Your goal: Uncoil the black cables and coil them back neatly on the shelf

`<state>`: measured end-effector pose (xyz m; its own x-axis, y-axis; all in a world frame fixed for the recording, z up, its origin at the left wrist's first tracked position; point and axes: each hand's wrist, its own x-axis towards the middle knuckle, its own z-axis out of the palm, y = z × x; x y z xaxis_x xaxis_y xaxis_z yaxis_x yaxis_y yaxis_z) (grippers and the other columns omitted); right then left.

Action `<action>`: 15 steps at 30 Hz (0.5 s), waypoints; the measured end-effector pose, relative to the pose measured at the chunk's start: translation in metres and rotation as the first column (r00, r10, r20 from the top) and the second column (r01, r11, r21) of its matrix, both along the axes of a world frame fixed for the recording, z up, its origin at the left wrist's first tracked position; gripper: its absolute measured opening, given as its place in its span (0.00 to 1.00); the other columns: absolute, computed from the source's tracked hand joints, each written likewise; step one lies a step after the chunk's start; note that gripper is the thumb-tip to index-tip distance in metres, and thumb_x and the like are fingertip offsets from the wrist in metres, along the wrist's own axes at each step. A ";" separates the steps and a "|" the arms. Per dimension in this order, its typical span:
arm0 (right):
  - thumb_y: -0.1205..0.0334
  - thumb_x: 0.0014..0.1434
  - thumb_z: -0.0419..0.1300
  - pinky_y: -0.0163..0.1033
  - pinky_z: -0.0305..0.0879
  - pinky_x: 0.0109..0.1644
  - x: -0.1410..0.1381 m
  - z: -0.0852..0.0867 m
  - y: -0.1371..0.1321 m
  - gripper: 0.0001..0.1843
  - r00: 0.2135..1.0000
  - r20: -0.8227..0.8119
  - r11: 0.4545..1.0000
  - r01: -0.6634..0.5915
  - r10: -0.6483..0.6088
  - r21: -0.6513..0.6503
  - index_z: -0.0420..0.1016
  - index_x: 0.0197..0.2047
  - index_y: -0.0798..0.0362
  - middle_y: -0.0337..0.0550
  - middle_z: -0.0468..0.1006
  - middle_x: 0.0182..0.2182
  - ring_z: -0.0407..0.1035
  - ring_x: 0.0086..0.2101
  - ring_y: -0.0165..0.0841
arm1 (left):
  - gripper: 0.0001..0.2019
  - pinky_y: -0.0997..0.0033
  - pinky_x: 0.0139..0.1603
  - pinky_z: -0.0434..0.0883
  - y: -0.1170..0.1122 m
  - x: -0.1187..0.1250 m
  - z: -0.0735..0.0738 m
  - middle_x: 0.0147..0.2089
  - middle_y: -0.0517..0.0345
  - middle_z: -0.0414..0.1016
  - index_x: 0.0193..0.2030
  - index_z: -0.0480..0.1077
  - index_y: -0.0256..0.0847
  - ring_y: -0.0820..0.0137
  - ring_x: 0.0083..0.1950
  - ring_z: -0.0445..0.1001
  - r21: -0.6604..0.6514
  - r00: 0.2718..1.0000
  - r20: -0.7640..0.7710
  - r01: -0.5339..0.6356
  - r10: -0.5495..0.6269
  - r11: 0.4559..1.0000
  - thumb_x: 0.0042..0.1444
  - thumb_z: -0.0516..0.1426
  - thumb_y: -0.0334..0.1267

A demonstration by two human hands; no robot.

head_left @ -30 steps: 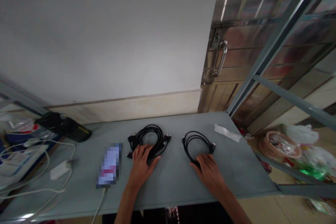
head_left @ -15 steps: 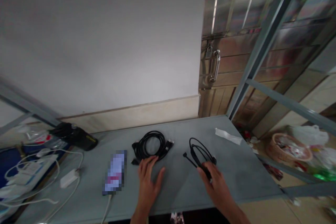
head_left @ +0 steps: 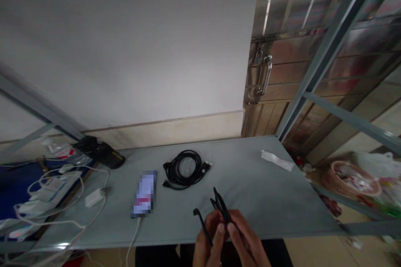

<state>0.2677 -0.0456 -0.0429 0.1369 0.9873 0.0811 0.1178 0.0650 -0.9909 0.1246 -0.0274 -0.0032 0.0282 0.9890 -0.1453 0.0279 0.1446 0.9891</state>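
My left hand (head_left: pixel 210 235) and my right hand (head_left: pixel 244 233) meet at the table's front edge, both closed on one black cable (head_left: pixel 222 205). Folded loops of it stick up above the fingers, and a loose end with a small angled plug leans out to the left. The thumbs lie side by side on the bundle; its lower part is hidden by the hands. Beyond them, a coiled black cable (head_left: pixel 200 174) with several plugs rests on the table, apart from both hands.
A phone (head_left: pixel 144 194) with a white cord lies on the grey table (head_left: pixel 269 200). At left are a white adapter (head_left: pixel 94 197), a power strip (head_left: pixel 53 194) and a black pouch (head_left: pixel 103 152). A white strip (head_left: pixel 277 160) lies at right; a basket (head_left: pixel 340 181) stands beyond the metal post (head_left: pixel 326 58).
My right hand has lifted the black cable off the table and brought it left and nearer. My left hand has left the coiled cable and closed on the same bundle. The view shifted slightly.
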 end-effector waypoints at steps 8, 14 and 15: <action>0.33 0.74 0.62 0.40 0.82 0.55 0.062 -0.004 0.013 0.29 0.986 -0.077 0.980 0.132 -0.145 -0.148 0.88 0.58 0.48 0.50 0.89 0.53 0.84 0.45 0.43 | 0.33 0.57 0.56 0.84 0.019 -0.056 -0.003 0.43 0.47 0.89 0.55 0.84 0.40 0.52 0.46 0.89 -0.097 0.984 0.076 -0.154 0.162 0.983 0.61 0.69 0.69; 0.32 0.72 0.64 0.40 0.77 0.39 0.088 -0.012 0.015 0.29 0.964 -0.177 0.969 0.166 -0.199 -0.182 0.88 0.45 0.52 0.48 0.85 0.34 0.77 0.33 0.39 | 0.34 0.57 0.60 0.83 0.025 -0.095 -0.016 0.48 0.47 0.89 0.58 0.84 0.39 0.52 0.52 0.88 -0.073 0.948 0.078 -0.305 0.310 0.950 0.57 0.72 0.67; 0.33 0.73 0.64 0.39 0.75 0.37 0.088 -0.011 0.014 0.28 0.964 -0.200 0.974 0.144 -0.178 -0.173 0.87 0.44 0.52 0.45 0.82 0.31 0.75 0.31 0.37 | 0.34 0.57 0.60 0.83 0.024 -0.097 -0.016 0.48 0.47 0.89 0.57 0.84 0.39 0.52 0.52 0.87 -0.077 0.946 0.075 -0.310 0.315 0.948 0.57 0.72 0.67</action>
